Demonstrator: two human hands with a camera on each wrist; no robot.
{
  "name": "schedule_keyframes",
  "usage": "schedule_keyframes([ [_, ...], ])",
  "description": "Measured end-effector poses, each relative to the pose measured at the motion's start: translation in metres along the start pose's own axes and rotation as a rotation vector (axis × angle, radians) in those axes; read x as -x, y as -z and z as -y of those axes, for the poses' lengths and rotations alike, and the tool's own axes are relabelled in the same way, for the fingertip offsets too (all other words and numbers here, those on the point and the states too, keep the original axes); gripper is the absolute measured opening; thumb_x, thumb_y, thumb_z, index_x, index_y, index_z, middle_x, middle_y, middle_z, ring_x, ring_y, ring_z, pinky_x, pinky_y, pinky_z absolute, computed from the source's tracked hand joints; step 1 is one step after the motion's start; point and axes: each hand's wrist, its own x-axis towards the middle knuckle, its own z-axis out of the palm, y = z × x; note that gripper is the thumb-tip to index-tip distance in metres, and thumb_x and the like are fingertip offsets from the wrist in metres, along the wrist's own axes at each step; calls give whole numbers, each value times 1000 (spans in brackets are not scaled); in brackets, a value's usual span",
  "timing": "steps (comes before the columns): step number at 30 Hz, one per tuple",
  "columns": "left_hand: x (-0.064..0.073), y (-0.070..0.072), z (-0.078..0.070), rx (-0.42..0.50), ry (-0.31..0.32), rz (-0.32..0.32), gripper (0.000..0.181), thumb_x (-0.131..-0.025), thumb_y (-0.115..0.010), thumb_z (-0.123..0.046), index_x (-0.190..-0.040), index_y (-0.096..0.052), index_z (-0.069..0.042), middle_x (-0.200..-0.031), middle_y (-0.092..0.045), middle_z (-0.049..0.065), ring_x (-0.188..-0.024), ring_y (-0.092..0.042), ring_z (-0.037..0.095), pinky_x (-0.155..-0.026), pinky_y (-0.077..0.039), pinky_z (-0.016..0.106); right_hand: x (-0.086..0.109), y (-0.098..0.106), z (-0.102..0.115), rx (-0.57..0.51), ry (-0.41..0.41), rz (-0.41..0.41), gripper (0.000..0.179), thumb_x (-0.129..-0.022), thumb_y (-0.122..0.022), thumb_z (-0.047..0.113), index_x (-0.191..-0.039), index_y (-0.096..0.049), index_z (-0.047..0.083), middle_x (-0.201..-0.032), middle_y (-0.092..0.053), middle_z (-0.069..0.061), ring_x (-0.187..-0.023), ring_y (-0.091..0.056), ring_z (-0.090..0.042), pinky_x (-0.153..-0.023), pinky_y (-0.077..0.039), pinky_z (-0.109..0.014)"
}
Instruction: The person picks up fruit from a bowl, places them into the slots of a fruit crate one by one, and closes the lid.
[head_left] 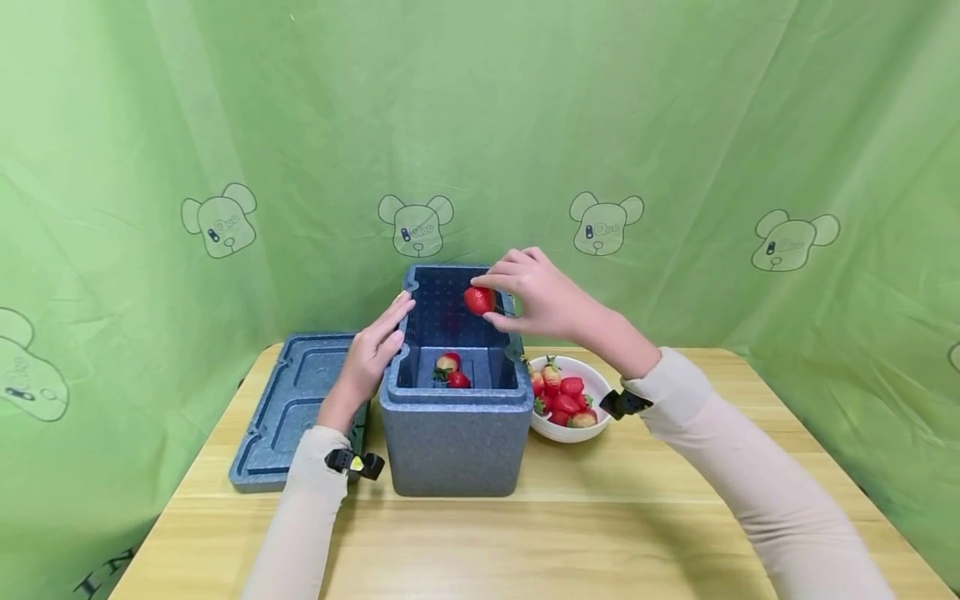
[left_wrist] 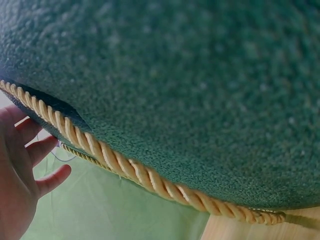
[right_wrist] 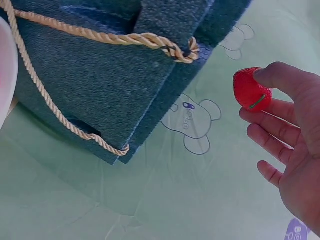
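My right hand [head_left: 542, 293] pinches a red strawberry [head_left: 478, 301] between thumb and fingers above the blue-grey foam box [head_left: 456, 450]. A green stem shows on that strawberry [right_wrist: 251, 90] in the right wrist view. Against the box's left rim rests my left hand [head_left: 372, 354], its fingers extended along the edge; the left wrist view shows the same hand [left_wrist: 20, 170] with fingers spread beside the box wall. Inside the box, on its floor, lie a few strawberries [head_left: 458, 380]. To the right, a white bowl [head_left: 596, 375] holds several red and pale strawberries [head_left: 564, 402].
The box's lid [head_left: 288, 417] lies on the wooden table [head_left: 600, 533] to the left of the box. Twisted rope [left_wrist: 145, 175] runs along the box's side. A green curtain [head_left: 495, 125] with bear-head prints stands behind the table.
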Motion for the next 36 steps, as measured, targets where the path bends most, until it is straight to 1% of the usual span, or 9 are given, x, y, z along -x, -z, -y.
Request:
schedule_keyframes([
  [7,0,0,1,0,1,3,51,-105,-42,-28,-154,-48,-12,-164,-39,8,-153,-35,24,-126,-28,36,-4,-6,0,-4,9,76,43,-87,-78,24,-126,-72,4,-115,-75,-10,-108,-61,-29,-96,-44,-48],
  [12,0,0,1,-2,0,7,51,-105,-42,-28,-154,-48,-12,-164,-39,8,-153,-35,25,-126,-28,35,-10,-11,3,10,44,122,42,-87,-79,24,-125,-72,5,-114,-75,-9,-106,-61,-27,-95,-45,-46],
  [19,-1,0,1,11,-14,-7,51,-103,-44,-21,-152,-49,-10,-162,-41,10,-152,-37,28,-124,-30,46,-16,-17,8,61,98,180,43,-85,-81,24,-123,-73,4,-113,-75,-9,-108,-62,-28,-93,-46,-46],
  [25,-2,1,0,-8,-12,-3,50,-103,-43,-23,-151,-51,-10,-162,-41,10,-152,-36,27,-125,-29,44,-20,-17,6,89,95,220,43,-85,-81,25,-123,-73,4,-113,-75,-9,-109,-62,-28,-93,-46,-46],
  [28,-2,2,0,-19,-12,3,51,-103,-42,-24,-151,-51,-11,-162,-41,9,-152,-36,27,-125,-29,47,-21,-18,5,96,90,243,43,-86,-81,25,-123,-73,5,-113,-75,-8,-109,-62,-28,-93,-46,-46],
  [36,-1,2,1,-27,-9,6,51,-103,-42,-25,-151,-51,-10,-162,-41,10,-152,-37,28,-125,-30,46,-19,-25,2,126,94,301,42,-88,-79,26,-124,-73,5,-111,-76,-8,-101,-61,-26,-90,-46,-44],
])
